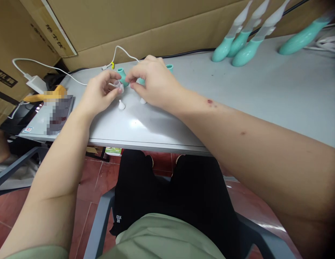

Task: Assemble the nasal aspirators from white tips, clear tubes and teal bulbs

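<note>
Thumb and fingers of my left hand (104, 88) are closed on a small clear plastic tube (118, 85). Just behind it stands a turquoise rubber bulb (120, 72) with an open top. My right hand (149, 77) hovers to the right of the tube, its fingers curled towards the thumb in a pinch; whatever is between them is too small or hidden to make out. Partly behind that hand are a second turquoise bulb (141, 81) and a third bulb (170, 67). Two small white tips, a left tip (121, 105) and a right tip (143, 101), rest on the table.
Several turquoise bulb syringes (247, 46) with clear barrels and white nozzles are at the back right of the grey table (172, 133). To the left lie a yellow object (52, 94), a blurred-out dark device (59, 115) and a white charger (37, 84) with cable. Cardboard (143, 25) lines the back.
</note>
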A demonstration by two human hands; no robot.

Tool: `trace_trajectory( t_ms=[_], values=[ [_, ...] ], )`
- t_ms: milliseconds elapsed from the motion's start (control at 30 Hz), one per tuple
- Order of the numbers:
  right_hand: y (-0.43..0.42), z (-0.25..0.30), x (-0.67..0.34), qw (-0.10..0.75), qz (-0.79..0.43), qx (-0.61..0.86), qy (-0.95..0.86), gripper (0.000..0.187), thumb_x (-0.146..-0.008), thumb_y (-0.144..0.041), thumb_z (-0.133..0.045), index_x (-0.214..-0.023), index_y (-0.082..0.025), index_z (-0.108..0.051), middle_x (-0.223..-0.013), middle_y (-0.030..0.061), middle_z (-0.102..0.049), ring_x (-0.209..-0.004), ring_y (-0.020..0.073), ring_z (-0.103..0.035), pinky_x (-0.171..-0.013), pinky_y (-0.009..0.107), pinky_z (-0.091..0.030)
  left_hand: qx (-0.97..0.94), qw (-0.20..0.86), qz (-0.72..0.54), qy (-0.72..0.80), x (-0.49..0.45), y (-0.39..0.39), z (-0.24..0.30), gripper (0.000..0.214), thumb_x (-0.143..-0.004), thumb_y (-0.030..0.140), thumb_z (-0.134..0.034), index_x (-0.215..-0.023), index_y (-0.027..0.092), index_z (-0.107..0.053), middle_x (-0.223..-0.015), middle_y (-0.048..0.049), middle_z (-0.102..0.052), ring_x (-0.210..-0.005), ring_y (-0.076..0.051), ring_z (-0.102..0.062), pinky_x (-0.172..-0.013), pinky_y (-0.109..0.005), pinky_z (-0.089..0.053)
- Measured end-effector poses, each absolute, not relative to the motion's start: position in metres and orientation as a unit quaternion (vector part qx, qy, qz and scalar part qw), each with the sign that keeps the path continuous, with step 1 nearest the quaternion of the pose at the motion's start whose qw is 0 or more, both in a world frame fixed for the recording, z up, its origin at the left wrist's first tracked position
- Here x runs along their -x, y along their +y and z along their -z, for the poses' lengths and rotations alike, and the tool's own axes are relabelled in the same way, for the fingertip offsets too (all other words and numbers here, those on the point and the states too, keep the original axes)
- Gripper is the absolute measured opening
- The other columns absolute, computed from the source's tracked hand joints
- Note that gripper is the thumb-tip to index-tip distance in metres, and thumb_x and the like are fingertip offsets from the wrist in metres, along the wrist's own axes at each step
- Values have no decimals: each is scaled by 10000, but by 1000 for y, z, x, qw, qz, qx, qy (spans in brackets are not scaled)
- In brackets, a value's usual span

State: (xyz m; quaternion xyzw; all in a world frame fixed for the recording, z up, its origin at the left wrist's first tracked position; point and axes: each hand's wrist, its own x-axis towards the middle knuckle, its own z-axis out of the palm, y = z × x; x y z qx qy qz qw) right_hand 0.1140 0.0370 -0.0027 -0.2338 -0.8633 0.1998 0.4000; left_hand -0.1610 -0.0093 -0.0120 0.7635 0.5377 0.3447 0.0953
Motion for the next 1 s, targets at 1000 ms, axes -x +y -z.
trace_trajectory(
  t_ms=[1000],
  values=[
    [32,0,-119,467,-286,201,-812,158,-855,-549,-847,-856,-429,-745,-1135,61,-954,-1135,457,-831,-1135,633,-635,-742,118,-447,485,133,-20,6,640,-1060,898,-993,-1373,367,-820,-1356,-40,-916,-1198,-342,-898,-1132,-680,-826]
  ],
)
